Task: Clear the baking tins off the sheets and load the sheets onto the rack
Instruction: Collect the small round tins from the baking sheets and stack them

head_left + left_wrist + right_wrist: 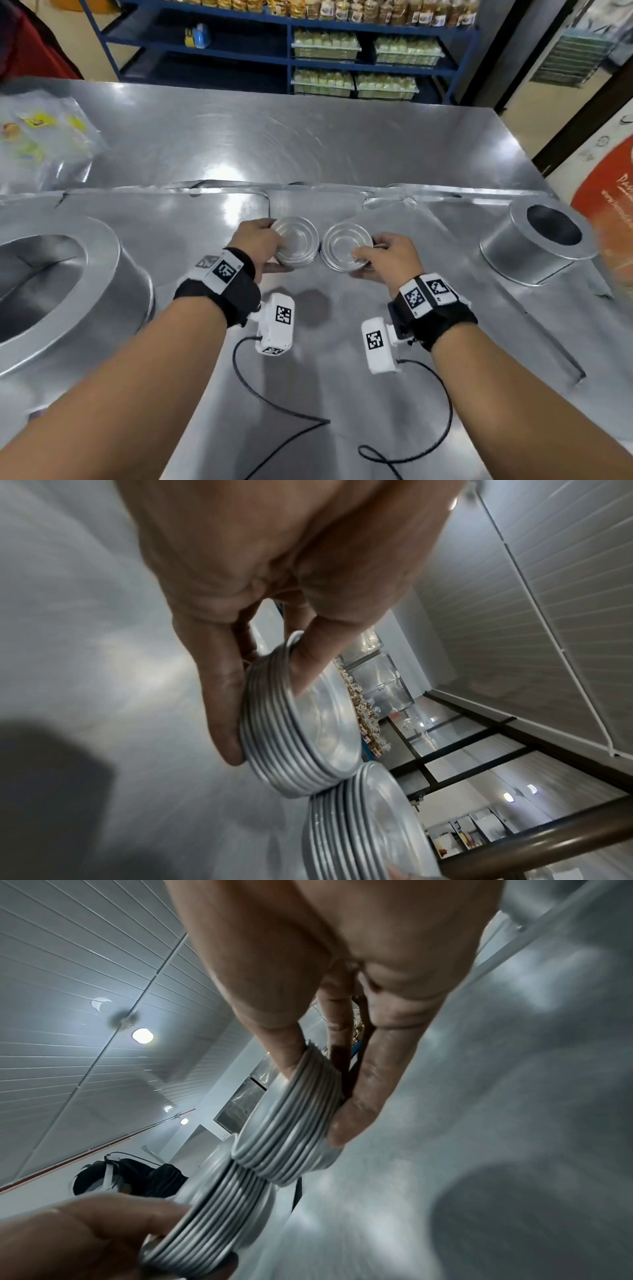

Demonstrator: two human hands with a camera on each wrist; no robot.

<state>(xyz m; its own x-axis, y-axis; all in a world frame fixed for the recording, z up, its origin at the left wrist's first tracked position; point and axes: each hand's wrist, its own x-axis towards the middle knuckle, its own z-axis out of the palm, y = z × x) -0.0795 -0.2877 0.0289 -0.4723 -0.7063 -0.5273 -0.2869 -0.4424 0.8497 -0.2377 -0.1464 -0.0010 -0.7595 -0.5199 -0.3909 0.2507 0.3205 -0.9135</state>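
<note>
My left hand grips a stack of several small round baking tins, thumb on the top tin and fingers under the stack. My right hand grips a second, similar stack. The two stacks meet rim to rim just above the metal sheets that cover the near table. In the left wrist view my left hand pinches its stack, with the other stack below it. The right wrist view shows my right hand clamped on its stack.
A large round tin sits on the sheet at the left and a tall cylindrical tin at the right. Plastic bags lie at the table's far left. Blue shelving with packed goods stands behind the table.
</note>
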